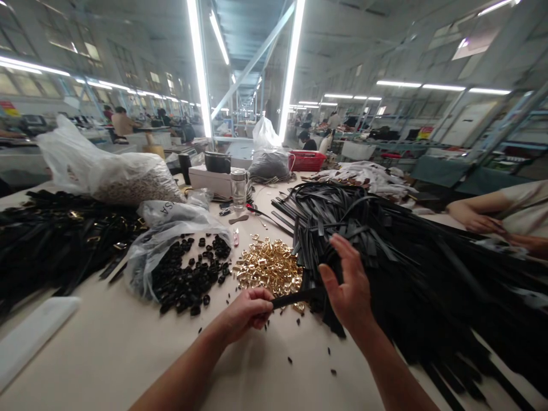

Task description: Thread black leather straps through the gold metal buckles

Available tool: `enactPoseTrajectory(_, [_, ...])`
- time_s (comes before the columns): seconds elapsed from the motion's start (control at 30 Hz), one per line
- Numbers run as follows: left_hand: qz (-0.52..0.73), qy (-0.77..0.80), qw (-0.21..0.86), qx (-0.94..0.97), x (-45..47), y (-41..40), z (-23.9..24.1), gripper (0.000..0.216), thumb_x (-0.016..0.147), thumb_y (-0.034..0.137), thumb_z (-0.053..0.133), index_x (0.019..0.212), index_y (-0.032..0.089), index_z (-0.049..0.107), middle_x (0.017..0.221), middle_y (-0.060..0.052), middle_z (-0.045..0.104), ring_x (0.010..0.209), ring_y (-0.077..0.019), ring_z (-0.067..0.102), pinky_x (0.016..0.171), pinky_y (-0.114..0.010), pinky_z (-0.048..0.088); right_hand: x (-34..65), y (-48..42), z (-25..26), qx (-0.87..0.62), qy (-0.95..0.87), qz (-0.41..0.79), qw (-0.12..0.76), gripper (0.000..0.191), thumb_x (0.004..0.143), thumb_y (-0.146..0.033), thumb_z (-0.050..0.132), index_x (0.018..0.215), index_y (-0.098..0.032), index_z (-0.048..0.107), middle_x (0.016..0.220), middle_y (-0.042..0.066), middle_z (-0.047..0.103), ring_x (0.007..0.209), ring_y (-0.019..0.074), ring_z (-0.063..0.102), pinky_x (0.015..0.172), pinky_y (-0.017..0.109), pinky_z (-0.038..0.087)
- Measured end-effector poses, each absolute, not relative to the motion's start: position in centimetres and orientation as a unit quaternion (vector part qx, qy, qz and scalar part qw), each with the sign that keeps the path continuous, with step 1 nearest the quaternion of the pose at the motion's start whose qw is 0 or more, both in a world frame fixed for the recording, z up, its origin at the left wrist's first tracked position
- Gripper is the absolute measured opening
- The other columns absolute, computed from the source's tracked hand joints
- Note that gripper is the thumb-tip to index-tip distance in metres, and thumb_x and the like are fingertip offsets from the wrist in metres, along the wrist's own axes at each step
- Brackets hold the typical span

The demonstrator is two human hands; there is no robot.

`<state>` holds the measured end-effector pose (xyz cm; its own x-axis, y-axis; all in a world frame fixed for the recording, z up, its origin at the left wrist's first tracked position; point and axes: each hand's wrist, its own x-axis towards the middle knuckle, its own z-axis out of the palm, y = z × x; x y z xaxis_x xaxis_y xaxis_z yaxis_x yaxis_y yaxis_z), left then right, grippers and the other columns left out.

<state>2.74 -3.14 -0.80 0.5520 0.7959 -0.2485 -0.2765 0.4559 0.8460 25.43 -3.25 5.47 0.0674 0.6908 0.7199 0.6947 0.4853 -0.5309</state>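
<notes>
My left hand (250,308) pinches the end of a black strap (296,297) over the table. The strap runs right toward my right hand (350,285), which is open, its fingers and thumb apart, at the edge of a big pile of black straps (368,222). Just beyond my left hand lies a heap of gold-coloured metal buckles (269,265). Left of the buckles, small black loops (192,274) spill out of a clear plastic bag (148,251). Where the strap's far end lies is hidden behind my right hand.
More black straps with gold buckles (64,240) lie at the left, near a white block (36,331). Behind stand a large bag (128,177), a glass jar (238,191) and a red basket (307,160). Another person's arm (475,214) rests at the right.
</notes>
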Motion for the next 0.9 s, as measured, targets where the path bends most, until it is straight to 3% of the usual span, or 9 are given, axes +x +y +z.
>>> enactPoseTrajectory(0.1, [0.328,0.326,0.785,0.412,2.7,-3.3,-0.9,0.011,0.066,0.018,0.068,0.072,0.014,0.06,0.048,0.005,0.048,0.038,-0.0046,0.038,0.039,-0.018,0.024,23.2,-5.9,5.5,-0.434,-0.831,0.086,0.337,0.034,0.086,-0.036,0.059,0.118,-0.024,0.059,0.119,0.008,0.062,0.114,0.0246,0.054,0.1,0.041,0.04])
enactPoseTrajectory(0.17, [0.325,0.32,0.787,0.416,2.7,-3.3,-1.1,0.01,0.067,0.018,0.068,0.072,0.013,0.06,0.049,0.005,0.048,0.038,-0.0047,0.038,0.039,-0.018,0.024,21.8,-7.1,4.6,-0.429,-0.839,0.163,0.292,0.026,0.086,-0.034,0.06,0.111,-0.025,0.063,0.107,0.005,0.068,0.1,0.0206,0.061,0.089,0.033,0.047])
enactPoseTrajectory(0.37, [0.32,0.311,0.812,0.375,2.6,-3.4,-0.9,0.016,0.066,0.023,0.071,0.072,0.013,0.06,0.051,0.004,0.051,0.038,-0.0037,0.039,0.04,-0.018,0.021,21.4,-7.1,2.1,-0.487,-0.77,0.219,0.351,0.02,0.084,-0.034,0.063,0.1,-0.023,0.066,0.093,0.003,0.069,0.084,0.0173,0.064,0.076,0.026,0.047])
enactPoseTrajectory(0.7, [0.313,0.329,0.809,0.373,2.9,-3.6,-0.7,0.018,0.071,0.027,0.071,0.07,0.013,0.059,0.055,0.001,0.056,0.04,-0.0047,0.044,0.041,-0.017,0.028,21.5,-6.8,1.8,-0.478,-0.789,0.178,0.342,0.015,0.087,-0.032,0.058,0.082,-0.021,0.066,0.075,0.002,0.067,0.07,0.0157,0.06,0.065,0.025,0.042])
enactPoseTrajectory(0.8, [0.346,0.352,0.752,0.437,3.2,-3.7,-0.6,0.019,0.071,0.029,0.072,0.079,0.014,0.063,0.063,0.0,0.061,0.047,-0.0077,0.05,0.047,-0.02,0.037,21.8,-6.8,1.6,-0.488,-0.787,0.163,0.342,0.016,0.088,-0.03,0.057,0.077,-0.02,0.064,0.072,0.002,0.065,0.066,0.0147,0.059,0.063,0.024,0.04])
enactPoseTrajectory(0.9, [0.399,0.376,0.632,0.548,3.5,-3.9,-0.1,0.022,0.071,0.028,0.073,0.09,0.018,0.069,0.079,-0.004,0.065,0.066,-0.0141,0.058,0.061,-0.025,0.046,22.1,-6.8,1.4,-0.499,-0.784,0.15,0.337,0.015,0.087,-0.028,0.057,0.076,-0.02,0.063,0.073,0.002,0.065,0.066,0.0144,0.059,0.062,0.024,0.039])
